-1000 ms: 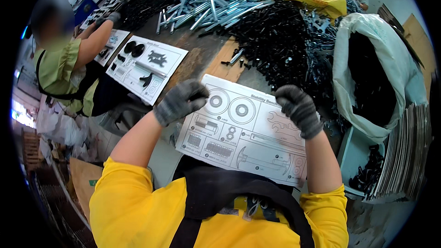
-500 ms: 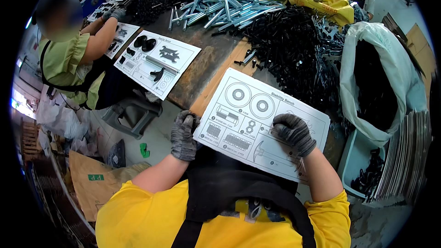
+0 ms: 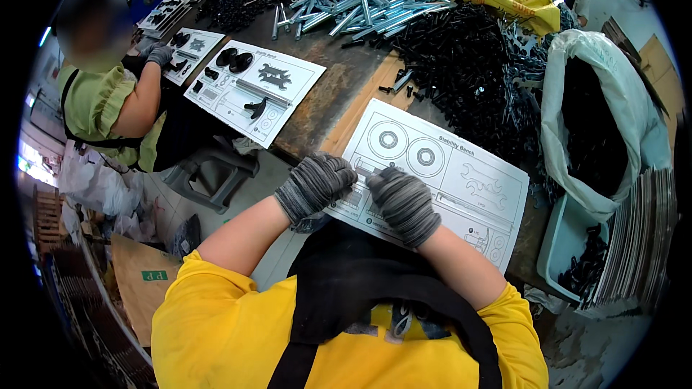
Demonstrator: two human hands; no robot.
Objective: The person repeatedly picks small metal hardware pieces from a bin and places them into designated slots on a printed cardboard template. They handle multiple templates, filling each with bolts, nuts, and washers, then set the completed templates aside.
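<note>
A white printed card with line drawings of round discs, wrenches and other parts lies tilted at the table's near edge. My left hand, in a grey knit glove, is closed at the card's left edge, its fingertips bent inward. Just right of it, my right hand, gloved alike, rests over the card's lower left drawings with its fingers curled. A small gap separates the two hands. Whatever either hand pinches is hidden by the gloves. On the card's right half, the drawings are bare.
A second card holds black parts and a metal tube. Metal tubes and black bolts are heaped behind. A white sack and pale bin stand right. A co-worker sits left, beside a grey stool.
My left hand has moved right and up, and my right hand left across the card, so they are now close together. The card sits slightly farther right. The co-worker's hands have come lower.
</note>
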